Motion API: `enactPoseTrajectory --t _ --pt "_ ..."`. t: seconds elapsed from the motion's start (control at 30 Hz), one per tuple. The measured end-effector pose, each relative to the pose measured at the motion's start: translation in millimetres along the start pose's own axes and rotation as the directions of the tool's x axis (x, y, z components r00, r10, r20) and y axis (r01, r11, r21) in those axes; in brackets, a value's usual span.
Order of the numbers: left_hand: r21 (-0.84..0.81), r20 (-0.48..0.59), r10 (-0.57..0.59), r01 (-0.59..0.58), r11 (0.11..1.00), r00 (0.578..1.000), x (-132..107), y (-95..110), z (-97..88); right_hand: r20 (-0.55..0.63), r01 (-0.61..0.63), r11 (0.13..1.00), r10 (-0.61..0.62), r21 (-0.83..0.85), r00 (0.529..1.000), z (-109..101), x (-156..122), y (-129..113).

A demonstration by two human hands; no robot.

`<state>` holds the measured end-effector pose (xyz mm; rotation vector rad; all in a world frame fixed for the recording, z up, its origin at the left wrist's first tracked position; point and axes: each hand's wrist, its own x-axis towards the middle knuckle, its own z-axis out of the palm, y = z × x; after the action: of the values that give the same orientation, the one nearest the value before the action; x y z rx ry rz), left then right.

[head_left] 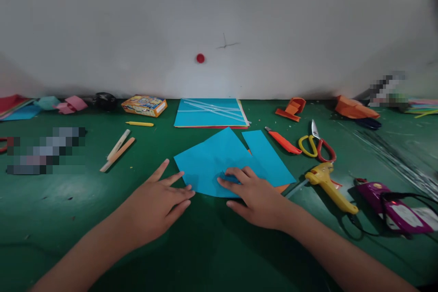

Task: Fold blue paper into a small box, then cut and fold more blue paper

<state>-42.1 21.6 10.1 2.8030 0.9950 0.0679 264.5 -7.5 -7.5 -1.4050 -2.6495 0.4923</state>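
A blue sheet of paper (pixel 212 159) lies tilted on the green table (pixel 68 219), with a blue strip (pixel 267 157) beside it on the right over an orange edge. My left hand (pixel 155 205) rests flat on the table with fingers stretched out, the fingertips touching the sheet's left corner. My right hand (pixel 255 194) lies on the sheet's near edge, its fingertips pressing a small fold of the blue paper.
At the back lie a blue paper stack with white strips (pixel 210 113), a small orange box (pixel 144 105), glue sticks (pixel 118 148) and a yellow crayon (pixel 139 123). Right: orange cutter (pixel 283 142), scissors (pixel 316 146), yellow glue gun (pixel 330 185), purple device (pixel 393 207), orange paper pieces (pixel 354 108).
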Motion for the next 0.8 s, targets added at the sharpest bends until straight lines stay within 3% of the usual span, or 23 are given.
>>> enactPoseTrajectory --t 0.17,0.23,0.43,0.6,0.8 --pt "0.077 -0.229 0.079 -0.063 0.995 0.97 17 8 13.6 0.009 0.003 1.0 -0.003 -0.008 1.0 1 -2 0" --pt "0.104 -0.264 0.131 -0.107 0.989 0.956 22 9 18.5 0.006 0.003 1.0 -0.003 -0.007 1.0 1 -2 0" --pt "0.14 -0.186 0.299 -0.276 0.951 0.936 26 10 19.8 0.002 0.012 1.0 -0.012 -0.008 1.0 2 -1 1" --pt "0.053 -0.122 0.229 -0.225 0.973 0.966 25 12 19.7 -0.007 0.004 1.0 -0.004 -0.004 1.0 3 -1 1" --pt "0.066 -0.099 0.183 -0.177 0.982 0.978 25 16 18.4 -0.008 0.02 1.0 -0.02 -0.002 1.0 -1 0 1"
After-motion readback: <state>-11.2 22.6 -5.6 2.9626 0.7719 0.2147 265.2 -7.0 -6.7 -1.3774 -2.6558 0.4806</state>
